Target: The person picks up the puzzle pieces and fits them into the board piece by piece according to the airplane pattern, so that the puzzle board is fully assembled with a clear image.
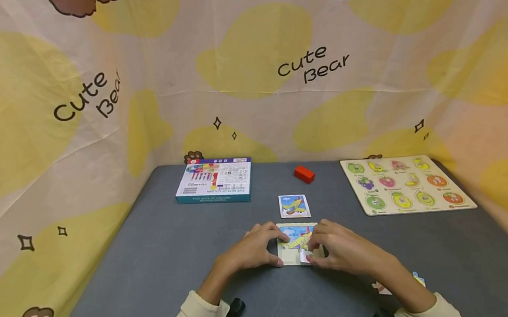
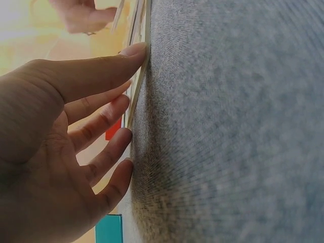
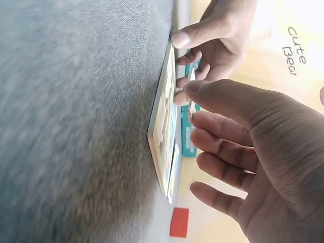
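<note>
A small wooden jigsaw board (image 1: 291, 257) with an airplane picture lies on the grey table; part of its lower area shows bare wood. My left hand (image 1: 258, 246) rests at its left side, thumb against the edge and fingers loosely bent. Above the board's right half, my right hand (image 1: 341, 246) pinches a jigsaw piece (image 3: 191, 93) between thumb and index finger. In the right wrist view this piece is tilted and raised off the board. Just behind the board lies an airplane picture card (image 1: 294, 206).
A red block (image 1: 304, 174) sits farther back. At the back left is a flat boxed set (image 1: 213, 182); a fruit puzzle board (image 1: 408, 185) lies to the right. Loose jigsaw pieces (image 1: 382, 288) are partly hidden under my right forearm. Printed fabric (image 1: 250, 118) walls the table.
</note>
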Demonstrator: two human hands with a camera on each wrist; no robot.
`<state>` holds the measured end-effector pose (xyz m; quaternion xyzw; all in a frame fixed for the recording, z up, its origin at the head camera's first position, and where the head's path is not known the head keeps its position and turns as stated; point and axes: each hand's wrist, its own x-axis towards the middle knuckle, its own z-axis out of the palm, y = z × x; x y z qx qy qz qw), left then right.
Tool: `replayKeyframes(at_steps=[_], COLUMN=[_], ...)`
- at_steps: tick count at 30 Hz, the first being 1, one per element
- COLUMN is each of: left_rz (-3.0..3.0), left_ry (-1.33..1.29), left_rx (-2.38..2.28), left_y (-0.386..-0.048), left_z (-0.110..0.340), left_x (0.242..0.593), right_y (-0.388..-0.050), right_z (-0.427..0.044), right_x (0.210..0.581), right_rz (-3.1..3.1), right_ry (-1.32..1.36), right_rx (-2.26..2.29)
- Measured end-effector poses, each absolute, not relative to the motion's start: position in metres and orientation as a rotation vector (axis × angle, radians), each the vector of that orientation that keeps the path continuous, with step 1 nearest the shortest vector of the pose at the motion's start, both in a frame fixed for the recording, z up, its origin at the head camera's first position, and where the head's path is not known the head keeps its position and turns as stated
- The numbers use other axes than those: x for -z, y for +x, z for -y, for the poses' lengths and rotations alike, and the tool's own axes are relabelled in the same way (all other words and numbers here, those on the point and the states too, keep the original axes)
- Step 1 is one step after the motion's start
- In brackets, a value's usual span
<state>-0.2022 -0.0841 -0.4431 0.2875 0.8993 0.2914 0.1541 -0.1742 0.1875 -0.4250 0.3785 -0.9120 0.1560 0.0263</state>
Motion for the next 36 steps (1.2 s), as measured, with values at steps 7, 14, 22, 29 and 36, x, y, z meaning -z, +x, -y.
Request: replayKeyframes(at_steps=[7, 14, 22, 29, 36], left_rz=[-2.579, -2.584, -2.591, -2.590, -2.588], left_ry=[0.833, 0.840, 0.860, 0.855, 0.849], left_rx=[-0.841, -0.852, -0.853, -0.864, -0.861], left_y=[-0.202, -0.203, -0.203, -0.204, -0.204], left_z=[0.084, 0.085, 0.085, 0.084, 0.084], left_x=[0.442, 0.442, 0.444, 0.445, 0.445], right_y=[-0.182, -0.188, -0.192, -0.193, -0.194], right_z=[-0.173, -0.161, -0.152, -0.149, -0.150], right_x=[0.429, 0.431, 0.436, 0.439, 0.440], right_rz=[2.774, 2.806, 2.845, 2.874, 2.890], right_ry=[1.200, 1.214, 1.219, 1.186, 1.199], right_rx=[-0.486, -0.497, -0.530, -0.556, -0.576])
